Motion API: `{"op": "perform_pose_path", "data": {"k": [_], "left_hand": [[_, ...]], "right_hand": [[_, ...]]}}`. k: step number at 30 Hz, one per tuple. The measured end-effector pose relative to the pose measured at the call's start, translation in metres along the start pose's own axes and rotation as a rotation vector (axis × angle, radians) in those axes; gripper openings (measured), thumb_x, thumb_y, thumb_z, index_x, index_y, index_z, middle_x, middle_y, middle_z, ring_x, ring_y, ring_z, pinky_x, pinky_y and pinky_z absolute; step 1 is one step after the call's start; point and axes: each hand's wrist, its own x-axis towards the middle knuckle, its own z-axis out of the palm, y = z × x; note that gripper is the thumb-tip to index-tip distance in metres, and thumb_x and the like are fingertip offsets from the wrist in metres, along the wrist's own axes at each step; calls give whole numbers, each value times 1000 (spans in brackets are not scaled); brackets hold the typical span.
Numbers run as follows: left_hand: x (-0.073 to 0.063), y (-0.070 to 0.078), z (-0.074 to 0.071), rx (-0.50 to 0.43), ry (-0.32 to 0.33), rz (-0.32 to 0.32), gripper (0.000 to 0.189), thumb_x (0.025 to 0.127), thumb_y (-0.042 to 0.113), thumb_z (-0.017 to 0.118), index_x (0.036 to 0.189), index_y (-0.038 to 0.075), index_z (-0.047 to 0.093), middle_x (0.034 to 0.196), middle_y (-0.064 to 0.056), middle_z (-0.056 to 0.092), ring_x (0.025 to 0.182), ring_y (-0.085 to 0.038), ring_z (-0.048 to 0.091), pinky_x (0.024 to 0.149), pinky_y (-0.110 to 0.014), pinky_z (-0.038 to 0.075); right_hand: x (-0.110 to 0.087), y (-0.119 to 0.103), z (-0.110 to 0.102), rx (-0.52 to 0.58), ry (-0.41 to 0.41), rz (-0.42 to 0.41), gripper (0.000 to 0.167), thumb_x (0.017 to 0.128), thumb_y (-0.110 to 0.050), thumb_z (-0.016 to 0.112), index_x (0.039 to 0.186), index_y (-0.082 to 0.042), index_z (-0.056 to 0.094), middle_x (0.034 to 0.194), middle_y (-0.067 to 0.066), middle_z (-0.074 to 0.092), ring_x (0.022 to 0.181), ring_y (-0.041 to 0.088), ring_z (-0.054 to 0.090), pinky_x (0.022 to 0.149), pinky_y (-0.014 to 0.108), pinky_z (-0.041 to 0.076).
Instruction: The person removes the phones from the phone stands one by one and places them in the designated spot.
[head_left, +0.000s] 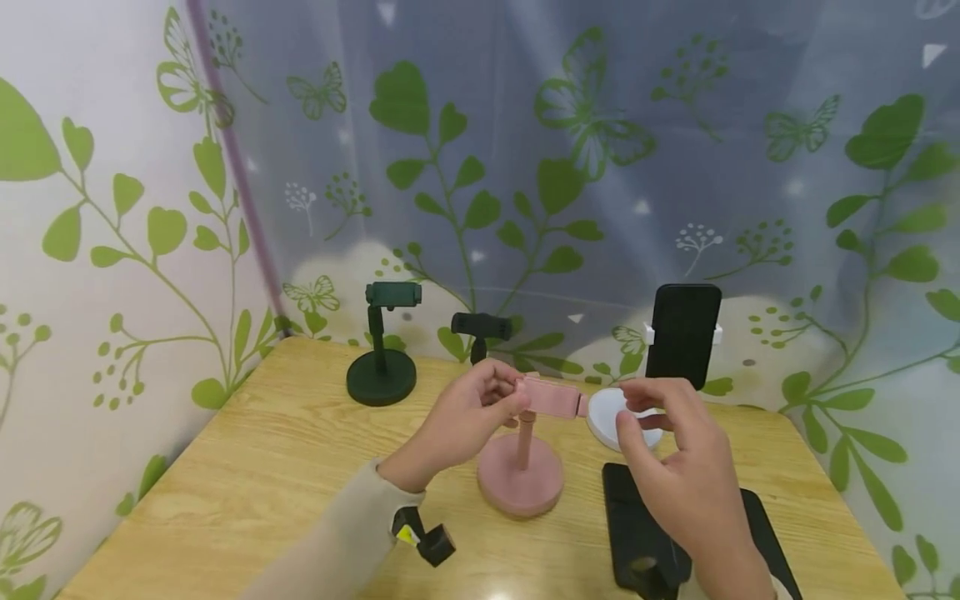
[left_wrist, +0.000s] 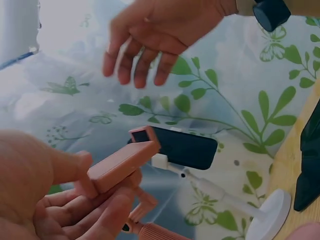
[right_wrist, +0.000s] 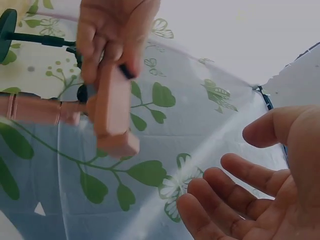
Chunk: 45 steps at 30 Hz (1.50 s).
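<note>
A pink phone stand point(head_left: 517, 483) with a round base stands upright on the table. My left hand point(head_left: 468, 412) pinches the left end of its holder point(head_left: 553, 397) between thumb and fingers, which also shows in the left wrist view. At the holder's other end a small end piece sticks out past a narrow dark gap. Just right of it hovers my right hand point(head_left: 686, 467), apart from the stand, its fingers loosely bent around nothing. The right wrist view shows these fingers point(right_wrist: 232, 192) spread beside the pink holder point(right_wrist: 117, 107).
Behind stand a dark green phone stand point(head_left: 381, 379), a black phone stand point(head_left: 487, 326) and a white phone stand point(head_left: 603, 417) that carries a black phone point(head_left: 684, 333). Dark flat phone-like slabs point(head_left: 626, 517) lie under my right hand. A leaf-patterned curtain point(head_left: 480, 150) encloses the wooden table point(head_left: 247, 467).
</note>
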Motion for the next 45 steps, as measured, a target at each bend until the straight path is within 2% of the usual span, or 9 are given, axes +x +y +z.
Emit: {"op": "perform_pose_path", "data": {"k": [6,9,12,17,22,28,36,41,45], "left_hand": [[25,-3,14,-66,58,-39,31,106,17,60,131,-1,58,116,-17,67,110,-35,69,92,-37,58],[37,-7,20,-65,98,-37,29,107,14,59,132,-2,58,119,-17,66,111,-31,69,93,-34,58],[47,-11,26,-54,125,-28,29,108,12,56,133,-2,56,120,-18,65,114,-33,68,93,-32,57],[62,-21,30,-70,163,21,29,108,10,55,134,-4,55,119,-21,63,114,-40,66,95,-35,57],[72,-31,33,-71,190,98,31,107,12,56,134,-4,56,125,-21,65,112,-40,67,99,-40,55],[78,-37,38,-62,207,95,32,107,15,58,135,-2,57,120,-19,65,111,-40,67,99,-42,54],[82,-39,39,-8,198,68,39,106,26,61,138,4,59,117,-14,69,104,-31,71,93,-32,57],[74,-39,35,57,151,-7,50,106,35,60,149,9,53,130,-8,68,116,-24,68,100,-36,54],[56,-31,26,150,73,-31,55,106,34,62,155,15,46,140,-5,64,123,-23,64,104,-43,51]], "right_hand": [[-2,2,-9,39,45,-40,28,94,5,68,120,-5,67,111,-1,63,101,7,58,84,9,47],[-3,2,-13,54,59,-50,30,93,7,68,120,-5,67,112,-1,64,101,7,58,85,9,47],[-4,2,-18,69,76,-57,31,92,8,67,120,-6,68,111,-1,64,100,9,58,85,9,48],[-6,1,-25,94,108,-85,34,91,11,65,120,-8,69,110,-1,64,100,11,58,86,10,48],[-6,-1,-27,93,106,-93,34,92,10,65,120,-9,70,110,-2,64,100,11,58,86,10,48],[-6,0,-28,92,87,-102,34,91,10,67,118,-9,70,111,-2,65,100,11,58,85,10,48],[-5,-1,-26,107,72,-135,34,90,11,67,117,-10,70,111,-1,65,100,11,60,83,12,50],[-5,-1,-25,81,57,-126,33,90,10,68,117,-9,69,112,-2,65,100,9,60,82,11,49],[-5,-1,-23,63,44,-110,32,91,9,68,117,-9,69,112,-3,65,100,9,59,82,11,49]]}}
